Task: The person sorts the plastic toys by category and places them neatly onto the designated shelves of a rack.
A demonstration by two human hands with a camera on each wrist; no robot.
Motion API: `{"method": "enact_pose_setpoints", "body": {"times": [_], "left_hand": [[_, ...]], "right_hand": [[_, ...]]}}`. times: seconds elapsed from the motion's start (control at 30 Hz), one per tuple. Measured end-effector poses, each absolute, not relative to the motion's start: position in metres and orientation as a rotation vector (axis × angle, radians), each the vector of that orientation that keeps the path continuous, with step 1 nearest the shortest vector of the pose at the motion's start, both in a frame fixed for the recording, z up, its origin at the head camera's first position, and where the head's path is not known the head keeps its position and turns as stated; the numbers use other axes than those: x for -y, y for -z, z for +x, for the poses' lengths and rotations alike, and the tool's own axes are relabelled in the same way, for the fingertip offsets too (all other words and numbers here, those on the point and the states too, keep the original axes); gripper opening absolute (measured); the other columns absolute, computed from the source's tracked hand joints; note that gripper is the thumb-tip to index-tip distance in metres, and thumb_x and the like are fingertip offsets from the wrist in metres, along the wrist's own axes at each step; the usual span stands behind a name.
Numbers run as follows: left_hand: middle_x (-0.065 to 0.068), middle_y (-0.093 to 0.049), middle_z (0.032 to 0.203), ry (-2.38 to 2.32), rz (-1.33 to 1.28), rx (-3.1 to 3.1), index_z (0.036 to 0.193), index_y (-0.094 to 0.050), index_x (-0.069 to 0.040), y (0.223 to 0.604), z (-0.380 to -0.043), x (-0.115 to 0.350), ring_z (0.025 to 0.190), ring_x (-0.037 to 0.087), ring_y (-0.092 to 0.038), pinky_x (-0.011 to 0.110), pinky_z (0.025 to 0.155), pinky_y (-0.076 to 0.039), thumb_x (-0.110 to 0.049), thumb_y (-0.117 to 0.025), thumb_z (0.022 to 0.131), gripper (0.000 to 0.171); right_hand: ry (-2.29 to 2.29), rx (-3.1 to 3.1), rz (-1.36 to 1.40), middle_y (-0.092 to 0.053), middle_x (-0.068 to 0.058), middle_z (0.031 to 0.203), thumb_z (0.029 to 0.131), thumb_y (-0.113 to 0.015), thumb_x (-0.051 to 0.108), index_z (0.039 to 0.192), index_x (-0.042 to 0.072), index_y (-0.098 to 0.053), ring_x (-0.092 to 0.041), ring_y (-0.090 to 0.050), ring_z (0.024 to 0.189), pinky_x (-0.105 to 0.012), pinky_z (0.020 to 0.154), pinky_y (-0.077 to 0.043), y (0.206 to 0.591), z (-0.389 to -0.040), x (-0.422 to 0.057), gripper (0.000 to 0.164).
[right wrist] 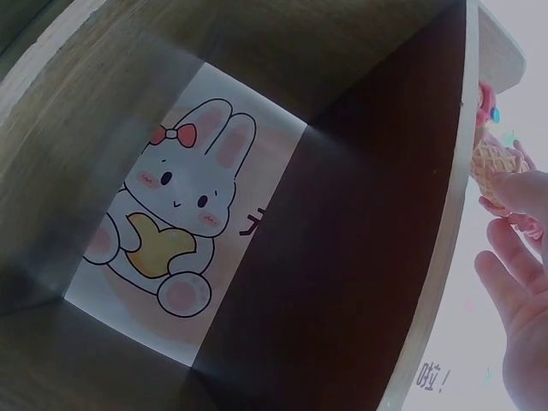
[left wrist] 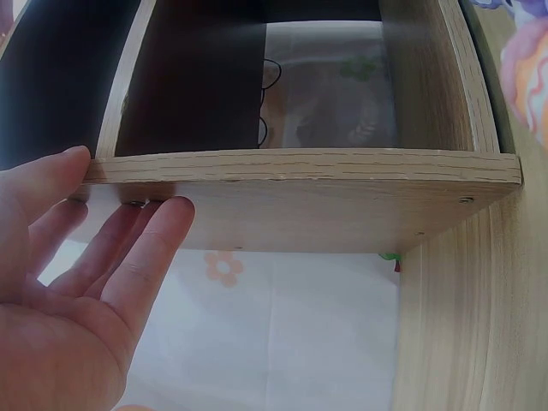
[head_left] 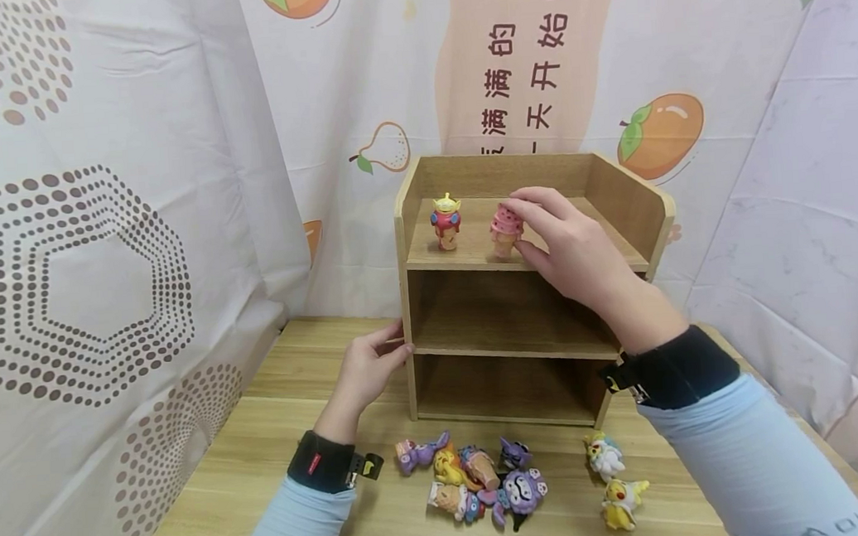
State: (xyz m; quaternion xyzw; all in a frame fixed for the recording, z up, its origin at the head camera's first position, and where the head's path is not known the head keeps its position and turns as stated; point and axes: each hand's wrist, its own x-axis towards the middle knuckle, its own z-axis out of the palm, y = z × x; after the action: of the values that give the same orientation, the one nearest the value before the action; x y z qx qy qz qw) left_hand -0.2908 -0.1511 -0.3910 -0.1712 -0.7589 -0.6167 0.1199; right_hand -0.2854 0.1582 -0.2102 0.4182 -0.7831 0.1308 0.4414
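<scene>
My right hand (head_left: 573, 245) pinches a pink ice-cream cone figurine (head_left: 504, 228) near the front edge of the top board of a wooden shelf (head_left: 509, 351). In the right wrist view the thumb lies by the waffle cone (right wrist: 495, 163). Left of it stands a red ice-cream cone figurine (head_left: 446, 224) with a yellow-green top. My left hand (head_left: 370, 363) touches the shelf's left side, thumb at the front edge and fairly straight fingers along the outer face, as the left wrist view shows (left wrist: 94, 265).
On the wooden table (head_left: 264, 470) before the shelf lies a cluster of small figurines, among them a purple one (head_left: 523, 491) and a yellow one (head_left: 450, 468). Two more, a white-and-blue one (head_left: 604, 455) and a yellow-and-white one (head_left: 621, 504), lie to the right. Printed curtains (head_left: 356, 74) hang around.
</scene>
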Motion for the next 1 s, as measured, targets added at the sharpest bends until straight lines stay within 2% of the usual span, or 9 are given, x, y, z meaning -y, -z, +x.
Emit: {"method": "enact_pose_setpoints", "body": {"times": [0.47,1.0], "left_hand": [[0.021,-0.063,0.134,1.779,-0.507,2.227,0.140,-0.058,-0.001,0.390,-0.289,0.151,0.114,0.036,-0.066,0.028,0.084,-0.060,-0.005,-0.073,0.093,0.049],[0.020,-0.064,0.133,1.774,-0.505,2.233,0.139,-0.059,-0.001,0.388,-0.288,0.151,0.115,0.034,-0.066,0.028,0.085,-0.060,-0.004,-0.073,0.094,0.047]], "right_hand": [[-0.336,1.994,1.007,-0.057,-0.017,0.133,0.084,-0.081,-0.004,0.133,0.000,-0.061,-0.034,-0.061,0.113,-0.052,0.092,-0.057,0.209,-0.295,-0.151,0.053],[-0.312,2.000,1.026,-0.057,-0.018,0.130,0.087,-0.078,-0.002,0.132,-0.001,-0.062,-0.033,-0.061,0.114,-0.050,0.097,-0.055,0.206,-0.306,-0.140,0.048]]}}
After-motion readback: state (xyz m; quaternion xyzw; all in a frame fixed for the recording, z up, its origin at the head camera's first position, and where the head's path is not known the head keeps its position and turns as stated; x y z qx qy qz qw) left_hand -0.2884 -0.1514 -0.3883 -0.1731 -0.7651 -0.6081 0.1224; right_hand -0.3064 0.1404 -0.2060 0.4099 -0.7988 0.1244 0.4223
